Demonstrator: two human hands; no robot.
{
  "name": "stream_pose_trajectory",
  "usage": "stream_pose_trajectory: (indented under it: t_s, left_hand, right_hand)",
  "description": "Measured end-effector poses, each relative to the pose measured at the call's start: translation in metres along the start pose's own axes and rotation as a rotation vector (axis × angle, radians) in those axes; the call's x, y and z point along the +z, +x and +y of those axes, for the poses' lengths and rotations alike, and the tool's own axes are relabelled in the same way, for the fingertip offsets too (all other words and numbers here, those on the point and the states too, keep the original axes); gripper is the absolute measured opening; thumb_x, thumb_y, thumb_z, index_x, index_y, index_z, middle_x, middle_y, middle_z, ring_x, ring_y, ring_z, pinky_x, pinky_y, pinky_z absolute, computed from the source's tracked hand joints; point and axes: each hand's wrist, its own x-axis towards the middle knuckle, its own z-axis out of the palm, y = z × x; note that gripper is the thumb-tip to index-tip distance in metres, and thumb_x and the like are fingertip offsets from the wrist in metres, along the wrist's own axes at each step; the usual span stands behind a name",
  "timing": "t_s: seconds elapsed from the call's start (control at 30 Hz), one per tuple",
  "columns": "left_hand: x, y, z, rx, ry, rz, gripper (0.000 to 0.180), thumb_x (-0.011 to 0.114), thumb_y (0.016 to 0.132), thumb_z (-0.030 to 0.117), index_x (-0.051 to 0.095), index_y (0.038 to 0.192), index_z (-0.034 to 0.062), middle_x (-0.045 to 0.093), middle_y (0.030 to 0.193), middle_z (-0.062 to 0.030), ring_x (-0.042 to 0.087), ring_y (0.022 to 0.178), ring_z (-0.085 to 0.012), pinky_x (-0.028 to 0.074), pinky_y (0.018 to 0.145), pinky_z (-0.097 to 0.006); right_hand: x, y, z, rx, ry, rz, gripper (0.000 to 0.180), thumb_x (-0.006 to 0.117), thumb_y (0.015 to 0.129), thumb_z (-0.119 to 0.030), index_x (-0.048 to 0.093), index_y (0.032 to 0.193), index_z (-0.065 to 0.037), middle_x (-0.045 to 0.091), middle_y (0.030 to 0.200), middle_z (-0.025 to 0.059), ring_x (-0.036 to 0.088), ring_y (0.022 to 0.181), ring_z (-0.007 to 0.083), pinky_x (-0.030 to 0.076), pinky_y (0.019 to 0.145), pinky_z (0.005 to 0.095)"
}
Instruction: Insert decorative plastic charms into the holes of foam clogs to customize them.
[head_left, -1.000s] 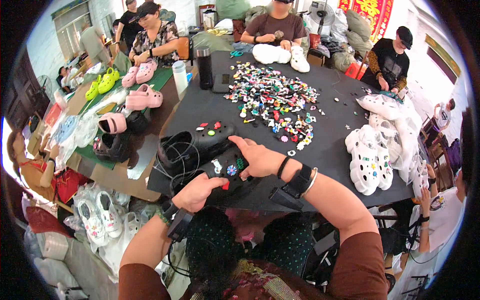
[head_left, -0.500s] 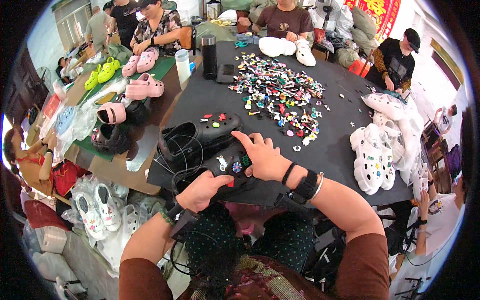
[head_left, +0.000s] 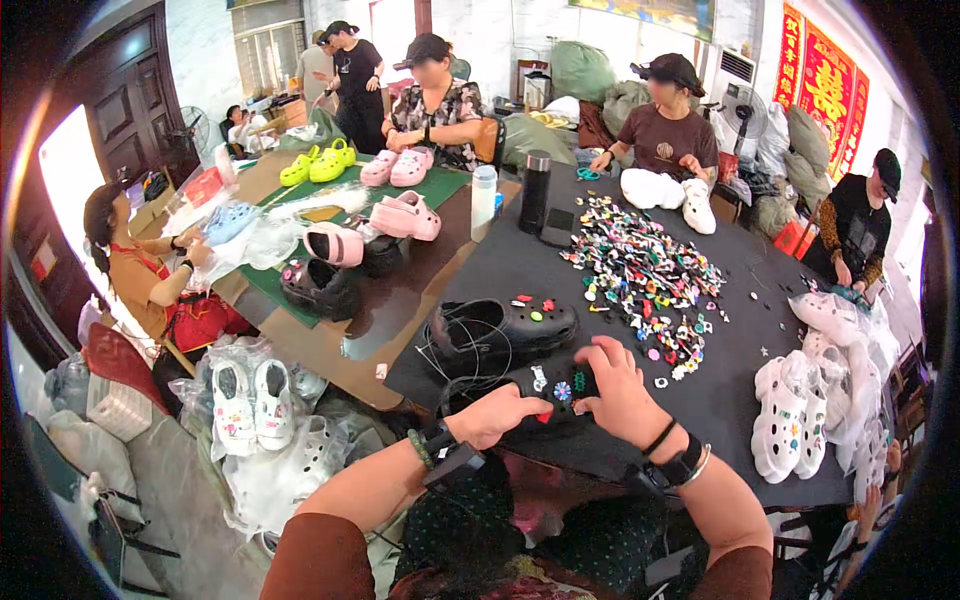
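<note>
A black clog (head_left: pixel 513 385) lies near the front edge of the table, with a silvery-white charm (head_left: pixel 539 378), a blue flower charm (head_left: pixel 563 392), a green charm and a red one on its upper. My left hand (head_left: pixel 492 416) is closed on its near side, the thumb pressed beside the red charm (head_left: pixel 544 417). My right hand (head_left: pixel 622 397) curves around the toe, thumb near the flower charm and fingers over the far side. Just beyond stands the matching black clog (head_left: pixel 545 328), bearing red, yellow-green and orange-red charms; a thin clear loop rises from its opening.
A heap of colourful charms (head_left: pixel 650 275) spreads beyond the clogs. White clogs (head_left: pixel 790 415) and plastic bags are at the right. A black bottle (head_left: pixel 535 190) and a phone (head_left: pixel 556 228) stand farther back. Pink clogs (head_left: pixel 405 215) sit on the left table. Several people work around.
The view has tilted up and swung left, so the table appears farther right. My right hand's fingers, stretched toward the other clog before, now bend over the toe. The left thumb stays by the red charm.
</note>
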Motion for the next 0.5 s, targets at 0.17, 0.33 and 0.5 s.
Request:
stream_pose_trajectory:
  t_s: [0.17,0.33,0.5]
  left_hand:
    - [0.003,0.000,0.001,0.020,0.014,-0.013,0.024,0.062,0.087,0.011,0.061,0.109,0.0020,0.064,0.102,-0.0018,0.058,0.092,-0.0124,0.046,0.083,-0.029]
    - [-0.001,0.007,-0.009,-0.004,-0.016,-0.015,0.021,0.063,0.087,0.013,0.065,0.106,0.0029,0.065,0.102,0.0020,0.055,0.094,-0.0092,0.040,0.087,-0.025]
    - [0.001,0.007,-0.007,0.026,-0.007,-0.013,0.026,0.063,0.087,0.009,0.062,0.112,0.0008,0.066,0.103,-0.0026,0.061,0.091,-0.0115,0.048,0.084,-0.027]
  right_hand:
    - [0.016,-0.012,0.011,-0.222,0.018,0.091,0.029,0.074,0.069,-0.003,0.059,0.094,-0.005,0.053,0.104,0.0148,0.054,0.100,0.0373,0.046,0.083,0.0450]
    - [0.021,-0.017,0.009,-0.143,0.040,0.106,0.014,0.067,0.077,-0.006,0.059,0.088,-0.005,0.056,0.088,0.0143,0.058,0.084,0.0354,0.049,0.072,0.0434]
    - [0.029,-0.009,0.032,-0.084,0.171,0.054,0.014,0.069,0.076,-0.009,0.059,0.084,-0.004,0.058,0.084,0.0146,0.059,0.083,0.0365,0.049,0.072,0.0457]
